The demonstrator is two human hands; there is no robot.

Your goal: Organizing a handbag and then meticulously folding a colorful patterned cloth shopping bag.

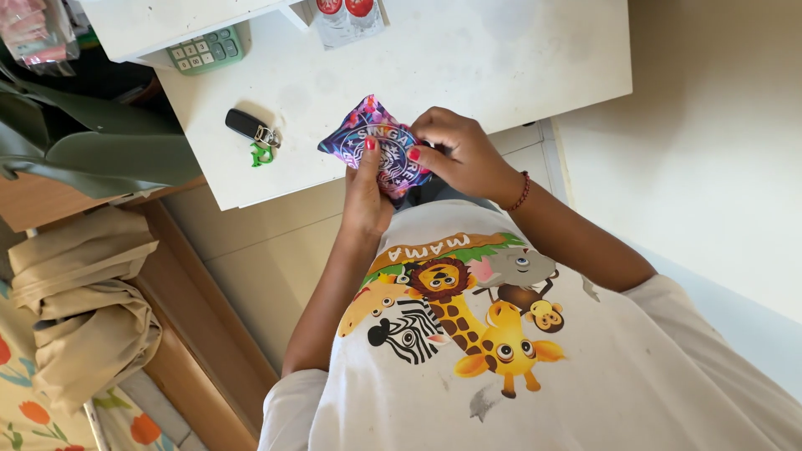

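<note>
At the far left, beige folded cloth point(83, 309) lies heaped on a wooden ledge. Next, on the white table point(518, 58), come a pale green calculator point(205, 50) at the far edge and a black car key point(249, 126) with a small green charm, well apart from the hands. A clear packet point(347, 17) with red rounds sits at the table's top edge.

The colourful pouch point(380, 149), purple and blue with a round printed emblem, is held just above the table's near edge, in front of the person's chest. The left hand point(368, 184) grips it from below, the thumb pressed flat on the emblem and the fingers curled behind. The right hand point(462, 154), with a red bead bracelet point(523, 192) on its wrist, is closed in a pinch on the pouch's right edge, fingertips bunched together.

The step in hand looks like working at that right edge while the left hand braces the pouch. Going on with it calls for a firm left grip and small, careful finger work on the right, since the pouch seems soft and likely to crumple
</note>
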